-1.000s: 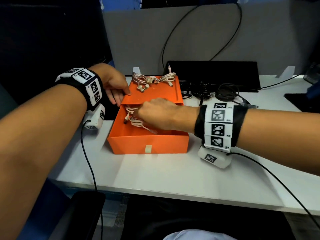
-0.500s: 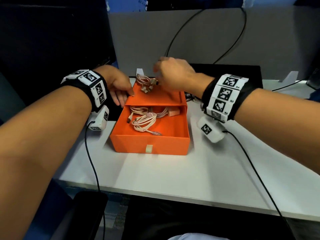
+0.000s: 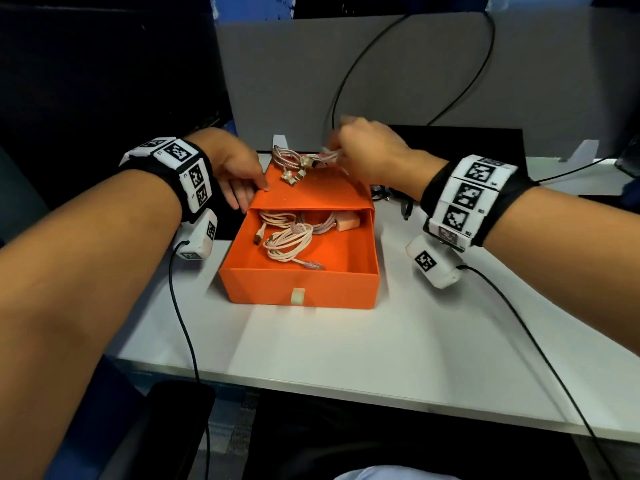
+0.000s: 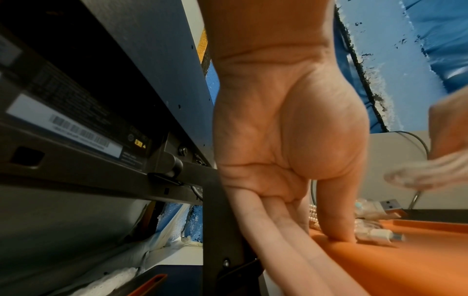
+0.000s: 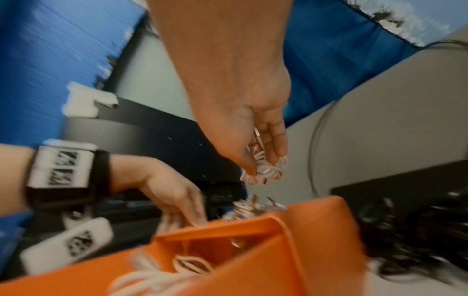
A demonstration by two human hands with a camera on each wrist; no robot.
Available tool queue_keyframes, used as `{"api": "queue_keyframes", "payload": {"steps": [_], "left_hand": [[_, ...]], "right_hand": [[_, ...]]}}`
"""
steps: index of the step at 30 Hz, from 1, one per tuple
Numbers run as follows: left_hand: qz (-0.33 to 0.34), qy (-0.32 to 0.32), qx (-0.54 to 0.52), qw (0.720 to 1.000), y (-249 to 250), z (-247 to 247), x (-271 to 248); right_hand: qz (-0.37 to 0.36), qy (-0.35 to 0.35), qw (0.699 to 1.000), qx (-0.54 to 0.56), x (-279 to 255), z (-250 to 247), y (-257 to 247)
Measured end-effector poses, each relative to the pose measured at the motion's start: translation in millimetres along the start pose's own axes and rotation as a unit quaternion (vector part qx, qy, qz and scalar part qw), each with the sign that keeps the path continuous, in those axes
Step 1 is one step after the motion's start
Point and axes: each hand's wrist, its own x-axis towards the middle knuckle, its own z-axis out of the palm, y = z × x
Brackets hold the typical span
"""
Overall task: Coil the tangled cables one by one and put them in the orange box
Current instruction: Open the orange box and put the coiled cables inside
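Since a second ago the right hand [image 3: 367,150] has left the open drawer of the orange box [image 3: 301,289], where it was setting down a coil, and gone to the far edge of the box's sleeve top, where its thumb and fingers now pinch a pale cable [image 5: 263,170] lifted just clear of the pile. That reads as one cable stowed and the next being picked out for coiling. The left hand [image 3: 235,171] has kept its place at the far left corner of the sleeve, fingers straight and pressing down on the orange surface (it seems to be steadying the box). Inside the drawer lie coiled pinkish-white cables [image 3: 287,237], loosely looped, with a small peach-coloured plug block [image 3: 346,223] near the sleeve's mouth. On the sleeve top the remaining tangled cables [image 3: 294,164] sit in a knot of braided loops and metal connectors, touching one another; how many are left I cannot tell. The box stands near the middle of the white desk [image 3: 346,358].
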Motion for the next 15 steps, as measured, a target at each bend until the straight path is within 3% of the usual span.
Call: {"api": "queue_keyframes", "payload": {"steps": [3, 7, 10, 15], "left_hand": [[0.004, 0.001, 0.006, 1.000, -1.1, 0.9, 0.3], [0.022, 0.002, -0.003, 1.000, -1.2, 2.0, -0.6], [0.016, 0.011, 0.029, 0.999, 1.6, 4.5, -3.5], [-0.009, 0.004, 0.013, 1.000, -0.2, 2.8, 3.6]], "right_hand": [[-0.091, 0.057, 0.992, 0.063, -23.9, -27.3, -24.9], [-0.225, -0.015, 0.968, 0.109, -48.6, -36.5, -72.7], [-0.249, -0.064, 0.965, 0.056, -48.9, -15.5, -93.9], [-0.235, -0.088, 0.968, -0.026, -45.0, 11.1, -101.1]]}}
